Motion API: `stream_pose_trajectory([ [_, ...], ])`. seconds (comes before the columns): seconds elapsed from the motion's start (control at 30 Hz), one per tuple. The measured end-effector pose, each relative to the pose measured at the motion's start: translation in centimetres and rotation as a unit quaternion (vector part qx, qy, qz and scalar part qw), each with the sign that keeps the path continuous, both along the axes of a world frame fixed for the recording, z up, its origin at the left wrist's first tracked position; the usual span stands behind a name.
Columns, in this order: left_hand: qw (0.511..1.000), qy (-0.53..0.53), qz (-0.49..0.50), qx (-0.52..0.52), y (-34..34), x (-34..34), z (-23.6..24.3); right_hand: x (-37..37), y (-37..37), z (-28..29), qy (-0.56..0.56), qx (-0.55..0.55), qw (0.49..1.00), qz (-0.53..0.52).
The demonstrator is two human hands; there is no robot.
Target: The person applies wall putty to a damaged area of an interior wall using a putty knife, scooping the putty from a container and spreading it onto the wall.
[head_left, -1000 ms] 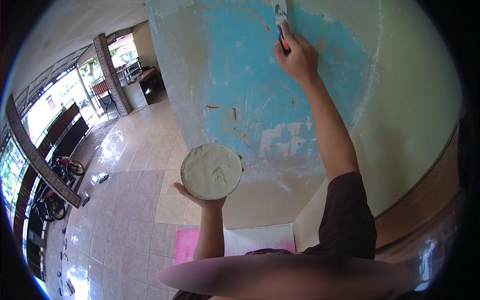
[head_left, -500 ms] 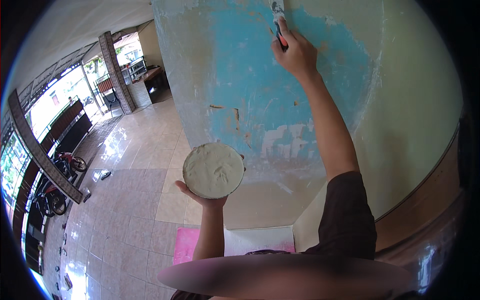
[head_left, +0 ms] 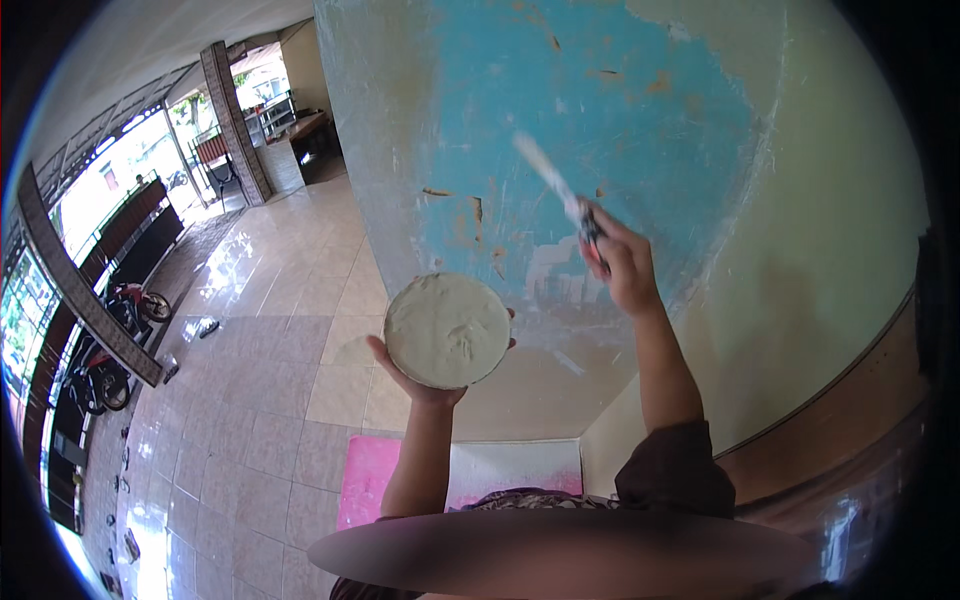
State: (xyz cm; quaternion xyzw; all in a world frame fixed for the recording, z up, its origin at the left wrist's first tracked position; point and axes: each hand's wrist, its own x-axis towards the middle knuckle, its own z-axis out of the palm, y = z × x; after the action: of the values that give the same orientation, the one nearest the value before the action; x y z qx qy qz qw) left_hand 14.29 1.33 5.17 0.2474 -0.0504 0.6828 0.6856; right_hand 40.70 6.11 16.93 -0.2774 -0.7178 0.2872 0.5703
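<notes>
My left hand holds a round tub of off-white putty from below, its thumb on the left side and fingertips showing on the right. Dents mark the putty's surface. My right hand is closed round the dark and red handle of a putty knife. The blade points up and left, blurred by motion, in front of a wall patch of worn blue paint. Whether the blade touches the wall, I cannot tell. Several gouges and whitish smears show on the blue, with a pale patch lower down.
A corner joins the blue wall to a pale green wall at right. Below the tub lies a pink and white board. Glossy tiles cover the floor at left, with motorcycles, a pillar and scattered footwear beyond.
My right hand has come down from the top of the wall with the putty knife, which now tilts left. The tub in my left hand has shifted slightly right and up.
</notes>
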Motion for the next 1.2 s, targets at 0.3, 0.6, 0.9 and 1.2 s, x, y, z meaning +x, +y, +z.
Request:
stream_pose_trajectory([
  [0.3,0.974,-0.044,-0.221,0.020,0.5,4.9,-0.3,5.9,-5.6,-8.2,-0.061,-0.074,0.994,-0.054],
  [0.6,0.959,-0.027,-0.278,0.042,1.1,8.7,-2.3,9.4,-7.6,-9.5,-0.176,0.029,0.971,-0.159],
  [0.9,0.963,-0.010,-0.269,0.026,0.5,10.8,-3.6,12.6,-8.2,-10.8,-0.190,0.024,0.957,-0.220],
  [1.2,0.975,-0.020,-0.221,0.002,-0.8,11.9,-5.1,14.5,-7.8,-12.6,-0.233,0.018,0.942,-0.242],
])
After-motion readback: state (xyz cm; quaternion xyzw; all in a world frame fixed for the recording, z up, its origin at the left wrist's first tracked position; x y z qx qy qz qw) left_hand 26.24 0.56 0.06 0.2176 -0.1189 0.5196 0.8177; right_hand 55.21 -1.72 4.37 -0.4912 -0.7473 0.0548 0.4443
